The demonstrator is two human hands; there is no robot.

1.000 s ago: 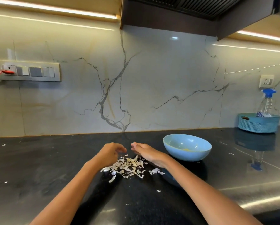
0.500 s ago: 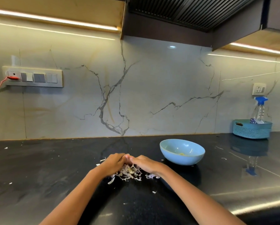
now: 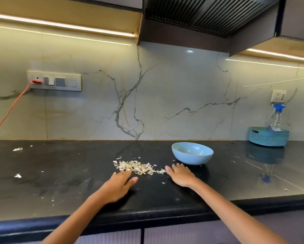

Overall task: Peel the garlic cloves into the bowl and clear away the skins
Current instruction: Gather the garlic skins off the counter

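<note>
A pile of pale garlic skins [image 3: 138,167] lies on the black countertop [image 3: 63,173], just left of a light blue bowl [image 3: 192,153]. My left hand [image 3: 117,185] lies flat on the counter in front of the pile, its fingertips at the pile's near left edge. My right hand [image 3: 180,175] rests flat at the pile's right end, fingers straight and touching the skins, close in front of the bowl. Neither hand holds anything. The bowl's inside is mostly hidden from this angle.
Loose skin scraps [image 3: 17,149] dot the counter at the left and near the front. A teal basket [image 3: 268,136] with a spray bottle [image 3: 277,117] stands at the back right. A red cable [image 3: 10,110] runs from the wall socket. The counter's front edge [image 3: 147,217] is close below my wrists.
My hands were cupped together over the skins; now they have parted and lie flat at either end of the pile. The view has pulled back, showing the counter's front edge.
</note>
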